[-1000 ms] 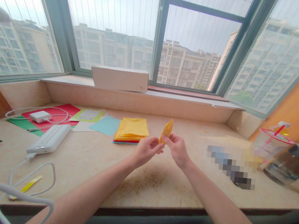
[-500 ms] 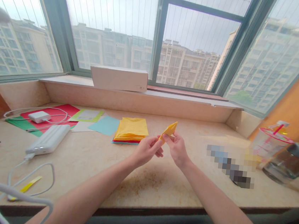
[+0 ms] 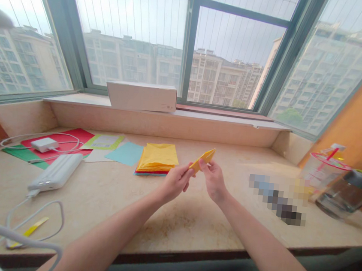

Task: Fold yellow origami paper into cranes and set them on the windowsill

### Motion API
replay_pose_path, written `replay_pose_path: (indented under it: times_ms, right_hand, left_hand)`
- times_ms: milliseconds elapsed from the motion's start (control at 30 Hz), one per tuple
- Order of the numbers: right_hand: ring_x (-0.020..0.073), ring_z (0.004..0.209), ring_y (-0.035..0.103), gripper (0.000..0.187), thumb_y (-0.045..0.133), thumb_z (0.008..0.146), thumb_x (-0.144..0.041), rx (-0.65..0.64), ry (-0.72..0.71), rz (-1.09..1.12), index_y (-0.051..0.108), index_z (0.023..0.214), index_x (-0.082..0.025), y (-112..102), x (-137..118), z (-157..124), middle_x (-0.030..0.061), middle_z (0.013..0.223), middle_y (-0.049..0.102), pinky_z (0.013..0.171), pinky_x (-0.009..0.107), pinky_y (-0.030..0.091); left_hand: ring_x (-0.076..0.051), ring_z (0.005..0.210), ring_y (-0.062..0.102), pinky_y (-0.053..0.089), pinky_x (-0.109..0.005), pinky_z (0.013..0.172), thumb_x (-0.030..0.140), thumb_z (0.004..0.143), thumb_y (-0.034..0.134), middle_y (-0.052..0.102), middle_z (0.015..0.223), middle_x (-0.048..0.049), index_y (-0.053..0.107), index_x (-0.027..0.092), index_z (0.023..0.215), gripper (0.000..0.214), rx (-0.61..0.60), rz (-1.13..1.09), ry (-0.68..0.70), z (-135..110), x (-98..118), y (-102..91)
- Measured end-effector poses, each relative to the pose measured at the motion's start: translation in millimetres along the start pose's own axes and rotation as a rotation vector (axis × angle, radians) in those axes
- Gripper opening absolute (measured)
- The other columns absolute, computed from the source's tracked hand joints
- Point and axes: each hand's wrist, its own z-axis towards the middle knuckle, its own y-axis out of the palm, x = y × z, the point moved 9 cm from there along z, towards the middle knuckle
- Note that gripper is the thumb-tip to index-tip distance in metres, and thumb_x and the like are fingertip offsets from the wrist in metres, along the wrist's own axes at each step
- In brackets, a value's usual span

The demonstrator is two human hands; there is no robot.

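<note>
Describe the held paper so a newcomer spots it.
Below the window, find the counter. Above its middle, the left hand and right hand grip a small folded yellow paper. Unlike the larger yellow-topped stack lying to its left, it's held up.

Beige stone-look countertop [image 3: 107,190], brown stain [image 3: 184,228] btm ctr. Mid-L of frame: red sheet [image 3: 85,136], green sheet [image 3: 19,152], white pwr bank [image 3: 57,172]. Ctr: yellow paper stack [image 3: 159,157], lt-blue sheet [image 3: 125,153] just L of it. R edge: clear cup w/ red straw [image 3: 321,172], dark-lidded bottle [image 3: 338,201].
</note>
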Motion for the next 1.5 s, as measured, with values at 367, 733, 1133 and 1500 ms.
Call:
replay_pose_path:
  times_ms: [367,733,1133,1500]
  right_hand:
    - [0.0244,0.097,0.063,0.016,0.063,0.088,-0.029,0.006,-0.493,-0.489,0.075,0.098,-0.031,-9.9,-46.2,-17.8,0.0057,0.105,0.073,0.087,0.044,0.050]
    - [0.0216,0.107,0.057,0.031,0.051,0.090,-0.015,-0.181,-0.482,-0.613,0.073,0.105,-0.031,16.3,-37.4,-18.2,0.0072,0.123,0.059,0.095,0.043,0.047]
    - [0.0187,0.077,0.064,0.042,0.068,0.082,-0.039,-0.016,-0.131,-0.373,0.060,0.119,-0.021,-7.8,-3.3,-1.2,0.0038,0.083,0.068,0.073,0.033,0.050]
    - [0.0171,0.075,0.062,0.035,0.067,0.082,-0.039,-0.020,-0.158,-0.395,0.062,0.113,-0.022,-6.9,-6.0,-2.4,0.0030,0.087,0.066,0.069,0.031,0.049]
  left_hand:
    - [-0.015,0.050,0.065,0.049,-0.025,0.049,0.067,0.085,0.048,0.069,0.067,-0.0081,0.061,0.011,0.080,0.058,-0.017,-0.425,-0.248,1.3,-26.8,-0.8]
    - [-0.018,0.077,0.066,0.054,-0.030,0.074,0.050,0.079,0.068,0.070,0.084,-0.0072,0.067,0.012,0.089,0.039,0.144,-0.398,-0.108,6.3,-17.5,-25.2]
    - [-0.017,0.072,0.067,0.054,-0.027,0.063,0.049,0.081,0.066,0.071,0.083,-0.0068,0.063,0.013,0.095,0.039,0.140,-0.346,-0.080,3.4,-10.3,-22.7]
    - [-0.017,0.072,0.067,0.054,-0.025,0.061,0.045,0.081,0.065,0.069,0.080,-0.0048,0.062,0.013,0.095,0.035,0.172,-0.335,-0.072,4.6,-12.8,-25.0]
